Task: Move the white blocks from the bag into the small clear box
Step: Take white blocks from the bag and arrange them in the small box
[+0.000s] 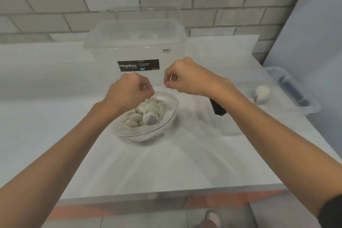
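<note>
While the left hand (133, 88) and right hand (185, 77) each pinch the far rim of the limp bag (146, 134), its white blocks (148, 114) look light and firm; grip them across the sides.

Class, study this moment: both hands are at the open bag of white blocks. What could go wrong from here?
1. The left hand and right hand seem to pinch the bag by its rim; freeing one to pick white blocks may let the mouth collapse.
2. The small clear box sits far right near the table edge; a reach could nudge it off.
3. The large clear box behind the bag could be mistaken for the target.
</note>
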Motion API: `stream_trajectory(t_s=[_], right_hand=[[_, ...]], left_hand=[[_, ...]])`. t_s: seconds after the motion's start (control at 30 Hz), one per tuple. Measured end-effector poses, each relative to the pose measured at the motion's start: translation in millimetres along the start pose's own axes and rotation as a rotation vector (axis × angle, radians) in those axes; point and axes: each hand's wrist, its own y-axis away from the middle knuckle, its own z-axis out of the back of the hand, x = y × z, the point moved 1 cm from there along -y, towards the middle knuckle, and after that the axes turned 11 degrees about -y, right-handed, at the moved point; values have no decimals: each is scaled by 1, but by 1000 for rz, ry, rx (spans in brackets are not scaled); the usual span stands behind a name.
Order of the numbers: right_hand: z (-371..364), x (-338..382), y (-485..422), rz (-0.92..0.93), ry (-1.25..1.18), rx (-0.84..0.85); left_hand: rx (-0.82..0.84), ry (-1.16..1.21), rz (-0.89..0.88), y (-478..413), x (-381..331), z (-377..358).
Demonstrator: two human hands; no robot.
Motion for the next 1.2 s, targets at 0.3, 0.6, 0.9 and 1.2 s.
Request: stream_trajectory(t_s=[0.3,0.6,0.9,1.2], right_hand=[[-84,12,-19,-59,30,163],[-108,10,-20,-140,98,170],[-86,17,-21,-79,-127,40],[-69,23,-30,-39,-226,-72]], left_hand=[[110,25,-53,19,49,-38],[32,-14,-53,27,54,-52],[3,278,-76,28,59,-47],[-130,596,38,24,77,-8]])
